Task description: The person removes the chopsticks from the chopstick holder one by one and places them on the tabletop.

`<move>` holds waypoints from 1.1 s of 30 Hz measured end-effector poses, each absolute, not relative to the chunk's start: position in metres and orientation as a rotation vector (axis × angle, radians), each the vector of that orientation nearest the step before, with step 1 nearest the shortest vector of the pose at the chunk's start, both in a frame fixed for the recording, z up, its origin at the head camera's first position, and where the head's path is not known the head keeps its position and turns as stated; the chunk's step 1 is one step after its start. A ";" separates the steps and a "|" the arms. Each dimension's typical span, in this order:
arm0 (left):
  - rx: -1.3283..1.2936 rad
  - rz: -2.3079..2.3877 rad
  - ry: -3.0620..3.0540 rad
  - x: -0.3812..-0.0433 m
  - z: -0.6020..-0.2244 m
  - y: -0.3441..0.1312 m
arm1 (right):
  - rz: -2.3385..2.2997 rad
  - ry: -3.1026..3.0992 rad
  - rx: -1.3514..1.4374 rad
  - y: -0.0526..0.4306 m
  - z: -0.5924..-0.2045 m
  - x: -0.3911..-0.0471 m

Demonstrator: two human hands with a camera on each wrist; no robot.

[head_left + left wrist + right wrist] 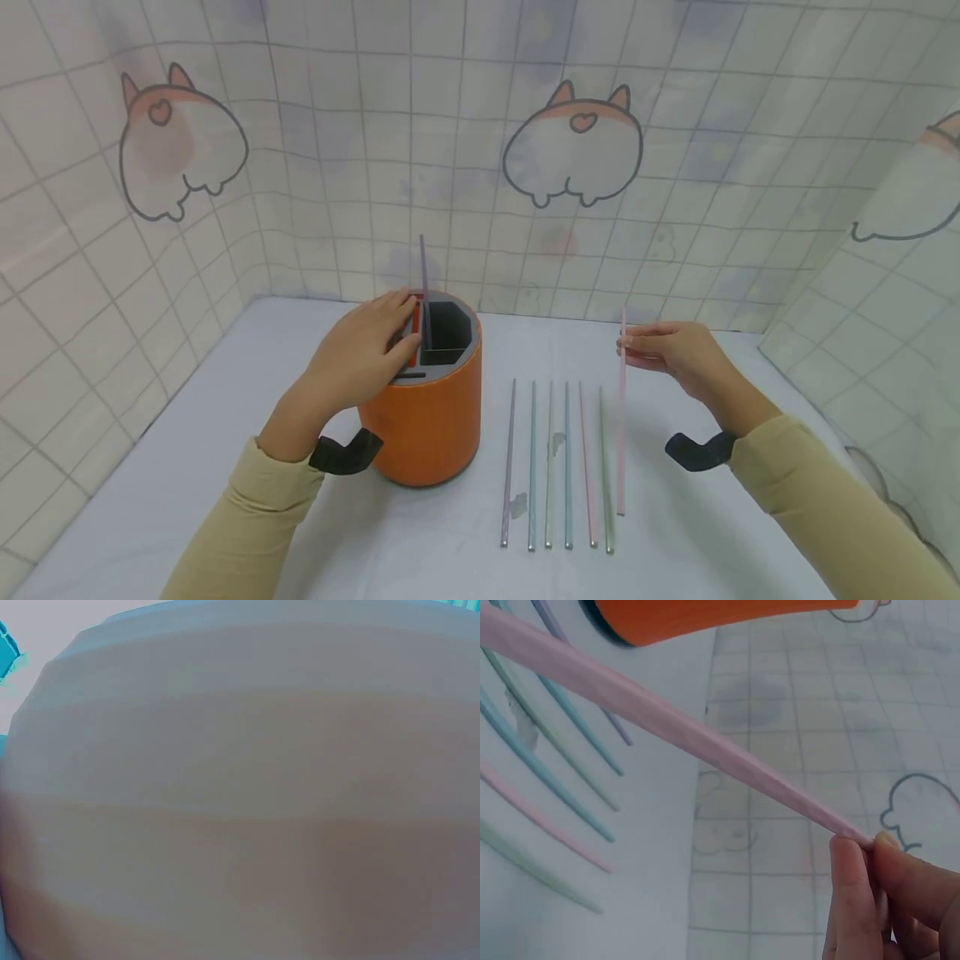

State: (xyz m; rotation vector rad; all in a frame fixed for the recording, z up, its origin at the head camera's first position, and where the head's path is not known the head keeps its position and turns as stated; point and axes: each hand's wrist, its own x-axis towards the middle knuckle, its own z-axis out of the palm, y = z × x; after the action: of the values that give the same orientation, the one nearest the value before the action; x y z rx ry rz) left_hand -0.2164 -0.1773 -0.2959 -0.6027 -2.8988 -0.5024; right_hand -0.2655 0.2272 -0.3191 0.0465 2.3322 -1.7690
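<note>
An orange round holder [431,429] with a grey divided top stands at middle left in the head view. My left hand [360,350] rests over the left side of its top, thumb toward the compartments. A thin purple stick [424,271] stands upright in the holder, close to those fingers. My right hand [671,354] pinches a slim pink stick [622,433] by its far end. The right wrist view shows the pinching fingertips [847,855] at that end. Skin fills most of the left wrist view, hiding those fingers.
Several pastel sticks [567,467] lie side by side on the white-covered table [442,550], between the holder and my right hand. A grid-patterned cloth [420,108] hangs behind and at both sides. Cables [892,496] run along the right edge.
</note>
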 end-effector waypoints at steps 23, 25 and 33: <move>-0.590 -0.494 -2.899 -0.215 -0.295 -0.176 | -1.756 2.095 0.287 0.256 -0.410 -0.281; -0.589 -0.494 -2.900 -0.215 -0.294 -0.176 | -1.737 2.107 0.310 0.255 -0.413 -0.281; -0.594 -0.494 -2.901 -0.216 -0.294 -0.175 | -1.688 2.164 0.303 0.256 -0.424 -0.280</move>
State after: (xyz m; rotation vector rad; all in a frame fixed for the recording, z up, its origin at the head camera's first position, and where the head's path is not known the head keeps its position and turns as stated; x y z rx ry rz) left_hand -0.2157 -0.1753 -0.2939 -0.5942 -2.9012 -0.4944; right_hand -0.2800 0.2564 -0.4239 0.3034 2.1640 -1.6880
